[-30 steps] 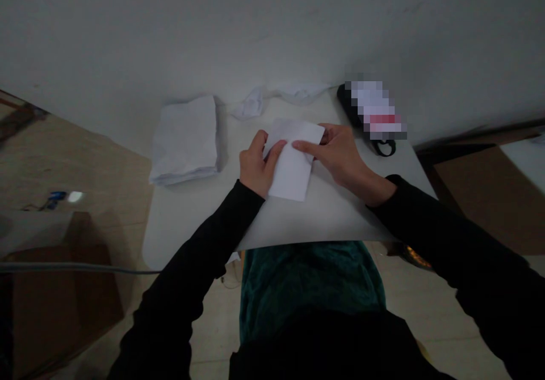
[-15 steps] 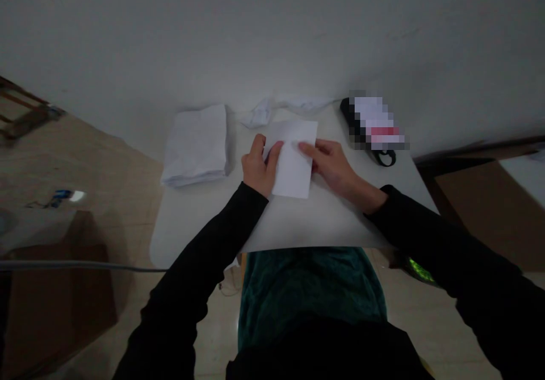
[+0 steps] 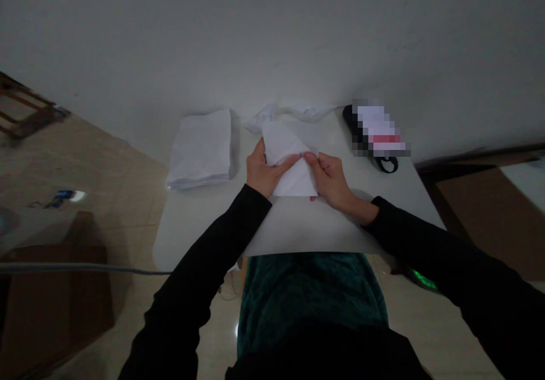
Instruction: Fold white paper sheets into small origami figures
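A folded white sheet of paper (image 3: 286, 153) lies on the small white table (image 3: 298, 226) in front of me. Its top right corner is turned down, so the upper part forms a slanted edge. My left hand (image 3: 260, 172) grips the sheet's left side, thumb stretched across the paper. My right hand (image 3: 331, 178) pinches the fold from the right, fingertips meeting the left thumb near the sheet's middle. Both forearms wear black sleeves.
A stack of white paper (image 3: 202, 148) sits on the table's left. Crumpled white paper (image 3: 283, 113) lies along the back edge by the wall. A dark object with a blurred label (image 3: 377, 136) rests at the back right. A cardboard box (image 3: 55, 300) stands on the floor at left.
The sheet's top right corner has been folded down, turning its flat top edge into a slant. My right hand moved left onto the fold; both hands drew closer together.
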Available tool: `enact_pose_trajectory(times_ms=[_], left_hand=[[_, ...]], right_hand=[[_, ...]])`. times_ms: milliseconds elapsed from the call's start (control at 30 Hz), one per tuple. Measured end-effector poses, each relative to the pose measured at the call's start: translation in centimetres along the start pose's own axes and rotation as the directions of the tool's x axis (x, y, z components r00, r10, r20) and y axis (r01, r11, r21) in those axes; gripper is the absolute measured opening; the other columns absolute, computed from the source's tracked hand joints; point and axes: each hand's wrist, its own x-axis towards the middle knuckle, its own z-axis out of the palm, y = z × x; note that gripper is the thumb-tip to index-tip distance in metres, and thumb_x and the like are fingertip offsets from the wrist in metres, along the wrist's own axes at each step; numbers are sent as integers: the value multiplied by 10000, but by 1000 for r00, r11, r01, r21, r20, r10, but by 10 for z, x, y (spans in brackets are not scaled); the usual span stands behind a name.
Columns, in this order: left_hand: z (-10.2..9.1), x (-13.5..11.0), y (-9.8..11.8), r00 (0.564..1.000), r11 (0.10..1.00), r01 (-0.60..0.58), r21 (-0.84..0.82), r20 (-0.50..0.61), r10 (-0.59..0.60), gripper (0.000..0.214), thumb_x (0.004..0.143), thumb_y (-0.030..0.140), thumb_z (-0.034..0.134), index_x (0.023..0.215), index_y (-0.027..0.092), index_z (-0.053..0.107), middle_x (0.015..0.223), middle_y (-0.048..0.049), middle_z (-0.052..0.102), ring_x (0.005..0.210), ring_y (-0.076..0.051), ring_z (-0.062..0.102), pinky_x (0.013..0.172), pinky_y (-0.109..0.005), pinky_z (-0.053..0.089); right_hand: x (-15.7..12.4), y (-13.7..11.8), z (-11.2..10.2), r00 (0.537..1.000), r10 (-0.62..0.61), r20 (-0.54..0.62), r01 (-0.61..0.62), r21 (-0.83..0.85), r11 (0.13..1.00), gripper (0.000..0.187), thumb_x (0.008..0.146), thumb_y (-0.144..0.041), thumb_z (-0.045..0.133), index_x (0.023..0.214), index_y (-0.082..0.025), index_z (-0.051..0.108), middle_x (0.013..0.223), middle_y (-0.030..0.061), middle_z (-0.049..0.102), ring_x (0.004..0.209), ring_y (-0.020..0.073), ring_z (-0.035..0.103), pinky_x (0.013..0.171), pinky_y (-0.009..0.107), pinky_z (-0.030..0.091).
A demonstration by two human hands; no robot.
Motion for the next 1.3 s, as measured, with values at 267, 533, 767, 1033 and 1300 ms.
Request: enact_pose_trajectory(times_ms=[267, 533, 767, 1033, 1300], left_hand=[[-5, 0, -7, 993, 996, 86, -19, -80, -88, 402, 713, 527, 793, 880, 198, 631, 822, -16, 680, 777, -169, 662, 604, -248, 525], [-8, 6, -7, 977, 998, 52, -25, -204, -56, 405, 728, 498, 780, 940, 181, 644, 901, -55, 717, 845, -191, 677, 674, -286, 563], [-10, 0, 2, 987, 987, 160, -10, 21, -160, 431, 612, 458, 872, 828, 138, 681, 770, -86, 716, 710, -212, 685, 562, -305, 567], [-6, 1, -2, 900, 910, 401, -101, 228, -371, 450, 726, 542, 788, 589, 170, 575, 410, 8, 495, 280, -102, 424, 244, -226, 289], [-9, 4, -4, 857, 789, 507, -347, 301, -418, 485, 625, 577, 847, 708, 156, 620, 581, 17, 589, 321, 0, 299, 257, -185, 184]], right_hand=[[10, 5, -6, 966, 131, 223, -130, -16, 991, 453, 769, -612, 721, 672, -179, 631, 468, -26, 598, 269, 59, 387, 255, 216, 204], [6, 1, -2, 987, 22, 156, -31, 51, 998, 388, 791, -532, 739, 703, -163, 656, 416, -30, 577, 324, 69, 466, 336, 190, 318], [7, 4, -5, 967, 68, 245, -69, -2, 998, 557, 825, -643, 640, 524, -187, 532, 365, -44, 490, 287, 58, 405, 326, 206, 270], [21, 5, -16, 970, 43, 238, -37, -32, 999, 529, 851, -626, 620, 562, -189, 547, 393, -34, 513, 310, 63, 416, 349, 211, 269], [24, -4, -34, 828, -482, 286, 555, -295, 778, 345, 1007, -347, 446, 1323, -294, 573, 1001, 32, 707, 680, 118, 651, 621, 254, 522]])
